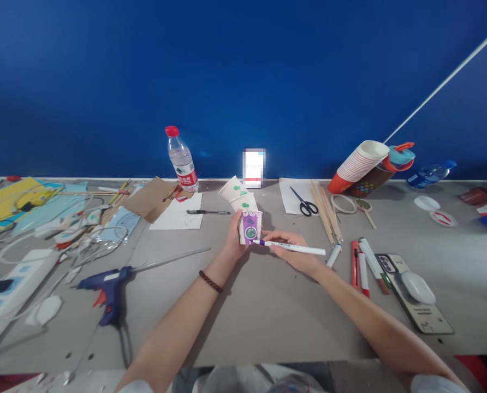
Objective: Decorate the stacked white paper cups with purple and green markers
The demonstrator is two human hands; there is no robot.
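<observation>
My left hand [232, 239] is closed around a paper cup [251, 222] coloured purple, with a green round shape inside a pale ring. Against it, further back, two white paper cups [232, 189] with green leaf-like marks lean in a row; whether they are joined to it I cannot tell. In my right hand [291, 246] is a slim white marker [311, 250]. Its purple tip points left and meets or nearly meets the lower edge of the purple cup. Part of the cup is hidden behind my left fingers.
A blue glue gun [111, 289] lies left, near a white power strip [16, 295]. Behind stand a water bottle [182, 161], a black pen [208, 212] and scissors [304, 203]. To the right are wooden sticks [324, 210], stacked paper cups [360, 164], markers [362, 267] and a phone [426, 314].
</observation>
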